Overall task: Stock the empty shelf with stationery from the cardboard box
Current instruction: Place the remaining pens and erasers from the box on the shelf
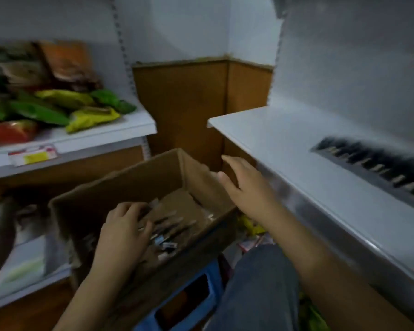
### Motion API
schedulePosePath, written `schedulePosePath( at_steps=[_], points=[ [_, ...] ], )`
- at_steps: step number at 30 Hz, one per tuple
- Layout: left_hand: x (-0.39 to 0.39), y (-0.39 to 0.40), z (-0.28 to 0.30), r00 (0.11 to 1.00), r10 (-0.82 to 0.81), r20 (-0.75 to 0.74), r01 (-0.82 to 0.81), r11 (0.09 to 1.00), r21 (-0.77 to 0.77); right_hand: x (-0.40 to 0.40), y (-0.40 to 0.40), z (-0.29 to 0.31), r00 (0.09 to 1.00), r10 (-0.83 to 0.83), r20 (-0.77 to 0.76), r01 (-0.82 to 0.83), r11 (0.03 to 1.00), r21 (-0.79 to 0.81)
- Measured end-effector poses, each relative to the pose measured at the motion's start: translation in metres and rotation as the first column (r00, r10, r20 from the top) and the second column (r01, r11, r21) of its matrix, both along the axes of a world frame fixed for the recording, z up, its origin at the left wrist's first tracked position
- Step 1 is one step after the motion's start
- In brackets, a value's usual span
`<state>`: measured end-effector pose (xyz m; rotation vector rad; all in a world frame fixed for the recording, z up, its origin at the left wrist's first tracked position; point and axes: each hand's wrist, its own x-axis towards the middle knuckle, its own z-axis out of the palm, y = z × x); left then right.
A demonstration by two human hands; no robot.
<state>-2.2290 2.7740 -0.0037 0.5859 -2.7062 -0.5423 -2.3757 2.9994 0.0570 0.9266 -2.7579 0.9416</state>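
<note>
An open cardboard box (120, 187) sits low in the middle, with several pens and small stationery items (170, 230) loose on its bottom. My left hand (123, 229) reaches down inside the box, its fingers curled over the pens; whether it grips any is blurred. My right hand (246, 185) hovers over the box's right edge with straight fingers and holds nothing. On the right runs a white shelf (285, 149) with a blurred row of dark stationery (373, 163) laid on it.
A left-hand white shelf (129, 125) carries green, yellow and orange snack packets (58, 103). Brown wood panelling (189, 103) fills the corner behind the box. A blue stool (201, 297) stands under the box and my jeans-clad knee (261, 283) beside it. Packets lie on the floor.
</note>
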Motion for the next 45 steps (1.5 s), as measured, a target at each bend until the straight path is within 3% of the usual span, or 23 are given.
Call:
schedulePosePath(
  at_steps=[3, 5, 8, 10, 13, 15, 20, 22, 25, 27, 29, 30, 32, 34, 36, 38, 41, 43, 45],
  points=[
    [0.028, -0.029, -0.038, 0.895, 0.088, 0.437, -0.115, 0.993, 0.035, 0.0, -0.068, -0.029, 0.975, 0.221, 0.001, -0.217, 0.958, 0.189],
    [0.039, -0.025, -0.059, 0.772, -0.037, 0.635, -0.063, 0.989, 0.135, 0.002, -0.092, -0.056, 0.95, 0.31, 0.033, -0.291, 0.844, 0.45],
    [0.045, -0.002, -0.067, 0.725, -0.188, 0.662, 0.062, 0.976, 0.209, 0.008, -0.086, -0.092, 0.953, 0.198, 0.228, -0.302, 0.59, 0.749],
    [0.05, 0.006, -0.062, 0.701, -0.225, 0.677, 0.083, 0.968, 0.236, 0.017, -0.067, -0.11, 0.935, 0.079, 0.345, -0.332, 0.537, 0.776],
    [0.049, -0.003, -0.049, 0.615, -0.255, 0.746, 0.081, 0.962, 0.261, 0.032, -0.046, -0.131, 0.895, 0.048, 0.443, -0.389, 0.569, 0.724],
    [0.037, -0.012, -0.035, 0.618, -0.222, 0.754, 0.078, 0.972, 0.222, 0.037, -0.041, -0.143, 0.892, 0.04, 0.45, -0.38, 0.607, 0.698],
    [-0.024, -0.038, 0.006, 0.833, -0.094, 0.545, 0.075, 0.996, 0.056, 0.051, -0.039, -0.15, 0.962, 0.259, 0.091, -0.25, 0.69, 0.679],
    [-0.052, -0.047, 0.01, 0.882, -0.079, 0.464, 0.068, 0.997, 0.041, 0.054, -0.035, -0.153, 0.963, 0.248, 0.104, -0.252, 0.699, 0.669],
    [-0.078, -0.053, -0.008, 0.777, -0.059, 0.626, 0.067, 0.998, 0.012, 0.054, -0.032, -0.157, 0.974, 0.149, 0.171, -0.225, 0.713, 0.664],
    [-0.086, -0.054, -0.029, 0.68, 0.009, 0.733, 0.152, 0.977, -0.153, 0.051, -0.034, -0.155, 0.975, 0.136, 0.177, -0.22, 0.727, 0.651],
    [-0.091, -0.055, -0.04, 0.674, 0.032, 0.738, 0.239, 0.936, -0.259, 0.049, -0.036, -0.153, 0.97, 0.125, 0.21, -0.233, 0.732, 0.64],
    [-0.093, -0.056, -0.043, 0.692, 0.0, 0.722, 0.241, 0.943, -0.231, 0.049, -0.036, -0.152, 0.966, 0.111, 0.232, -0.237, 0.735, 0.635],
    [-0.094, -0.057, -0.049, 0.708, -0.136, 0.693, 0.212, 0.977, -0.025, 0.048, -0.036, -0.152, 0.96, 0.079, 0.27, -0.238, 0.741, 0.628],
    [-0.089, -0.051, -0.056, 0.669, -0.255, 0.698, 0.215, 0.966, 0.147, 0.049, -0.035, -0.152, 0.952, 0.06, 0.299, -0.242, 0.747, 0.62],
    [-0.087, -0.047, -0.062, 0.647, -0.301, 0.701, 0.261, 0.951, 0.167, 0.049, -0.034, -0.152, 0.946, 0.047, 0.32, -0.244, 0.754, 0.61],
    [-0.091, -0.049, -0.059, 0.703, -0.263, 0.66, 0.252, 0.961, 0.114, 0.048, -0.035, -0.152, 0.941, 0.039, 0.337, -0.246, 0.764, 0.596],
    [-0.105, -0.056, -0.053, 0.809, -0.146, 0.57, 0.297, 0.937, -0.182, 0.046, -0.038, -0.149, 0.937, 0.039, 0.346, -0.249, 0.77, 0.588],
    [-0.112, -0.06, -0.056, 0.773, -0.185, 0.606, 0.453, 0.831, -0.324, 0.045, -0.042, -0.144, 0.935, 0.038, 0.352, -0.255, 0.762, 0.595],
    [-0.116, -0.062, -0.064, 0.695, -0.19, 0.693, 0.563, 0.743, -0.361, 0.045, -0.045, -0.139, 0.931, 0.036, 0.363, -0.262, 0.759, 0.596]
  ],
)
